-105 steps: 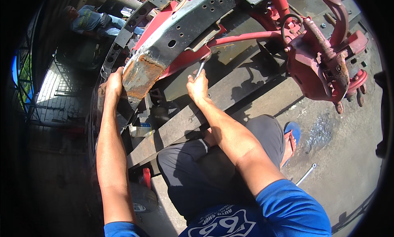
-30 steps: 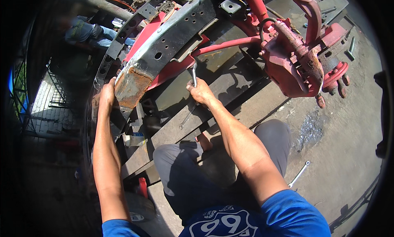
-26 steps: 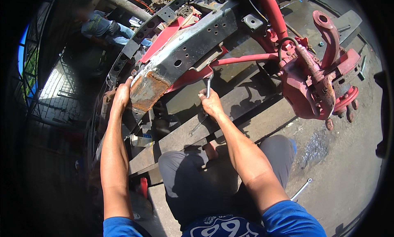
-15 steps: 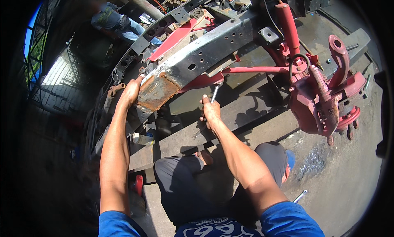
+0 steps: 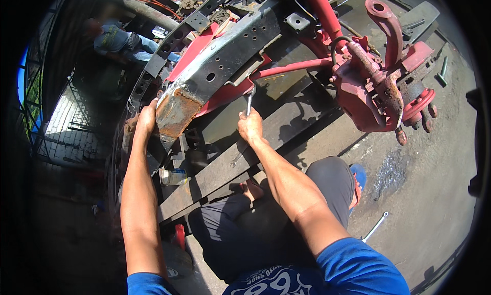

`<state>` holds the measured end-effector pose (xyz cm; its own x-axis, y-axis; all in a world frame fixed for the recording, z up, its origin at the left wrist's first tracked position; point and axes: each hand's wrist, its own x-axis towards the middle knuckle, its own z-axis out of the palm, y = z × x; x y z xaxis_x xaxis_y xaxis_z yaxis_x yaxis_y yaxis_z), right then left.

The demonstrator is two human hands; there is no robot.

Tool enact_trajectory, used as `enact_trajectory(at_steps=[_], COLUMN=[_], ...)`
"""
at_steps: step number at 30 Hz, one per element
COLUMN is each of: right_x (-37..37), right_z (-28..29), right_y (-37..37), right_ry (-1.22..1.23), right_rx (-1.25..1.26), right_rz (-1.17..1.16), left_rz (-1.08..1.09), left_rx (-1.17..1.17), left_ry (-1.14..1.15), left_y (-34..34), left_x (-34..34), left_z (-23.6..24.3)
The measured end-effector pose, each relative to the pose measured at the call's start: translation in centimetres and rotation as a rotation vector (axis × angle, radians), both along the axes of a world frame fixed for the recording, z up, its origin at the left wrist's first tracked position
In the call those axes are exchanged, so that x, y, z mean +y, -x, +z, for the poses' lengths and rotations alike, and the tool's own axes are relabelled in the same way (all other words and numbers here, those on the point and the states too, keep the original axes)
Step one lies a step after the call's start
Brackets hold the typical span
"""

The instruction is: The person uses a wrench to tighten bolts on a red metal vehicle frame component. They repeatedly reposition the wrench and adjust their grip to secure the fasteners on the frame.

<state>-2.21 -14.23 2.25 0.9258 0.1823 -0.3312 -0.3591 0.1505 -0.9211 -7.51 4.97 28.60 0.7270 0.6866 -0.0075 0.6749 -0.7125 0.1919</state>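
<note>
My right hand (image 5: 250, 126) is closed round the shank of a steel wrench (image 5: 249, 101). The wrench stands nearly upright in view, its upper end against the red bracket under a black vehicle frame rail (image 5: 225, 60). Whether its jaw sits on a fastener is too small to tell. At the rail's rusty near end (image 5: 176, 113), my left hand (image 5: 147, 118) grips the left edge, fingertips partly hidden behind the metal. A red rod (image 5: 294, 68) runs from beside the bracket toward a red axle knuckle and hub (image 5: 368, 98) at the right.
A long grey beam (image 5: 204, 185) lies below the rail, with another wrench (image 5: 237, 157) on it. One more wrench (image 5: 376, 227) lies on the concrete at lower right. A can (image 5: 173, 176) stands under the frame. Another person (image 5: 120, 39) sits at far left.
The whole view has shifted, so the frame and hub appear farther left. My right hand has swung slightly right relative to the bracket, bringing the wrench more upright. My left hand keeps its place on the rail.
</note>
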Motion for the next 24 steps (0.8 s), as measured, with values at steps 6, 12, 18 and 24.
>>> enact_trajectory(at_steps=[6, 12, 18, 24], right_x=[2.1, 2.6, 2.9, 6.1], right_z=[-0.7, -0.4, 0.3, -0.4], right_y=[0.5, 0.9, 0.6, 0.3], right_ry=[-0.121, -0.353, -0.391, -0.109], right_rx=[0.018, 0.202, 0.201, 0.06], right_rz=[-0.095, -0.085, -0.127, -0.393], left_rz=[0.025, 0.057, 0.132, 0.121], left_rx=[-0.046, -0.085, -0.074, -0.035], left_ry=[0.178, -0.001, -0.149, -0.072], left_y=[-0.1, -0.2, 0.3, 0.2], left_x=[1.6, -1.0, -2.3, -1.4], left_z=[-0.5, -0.2, -0.2, -0.2])
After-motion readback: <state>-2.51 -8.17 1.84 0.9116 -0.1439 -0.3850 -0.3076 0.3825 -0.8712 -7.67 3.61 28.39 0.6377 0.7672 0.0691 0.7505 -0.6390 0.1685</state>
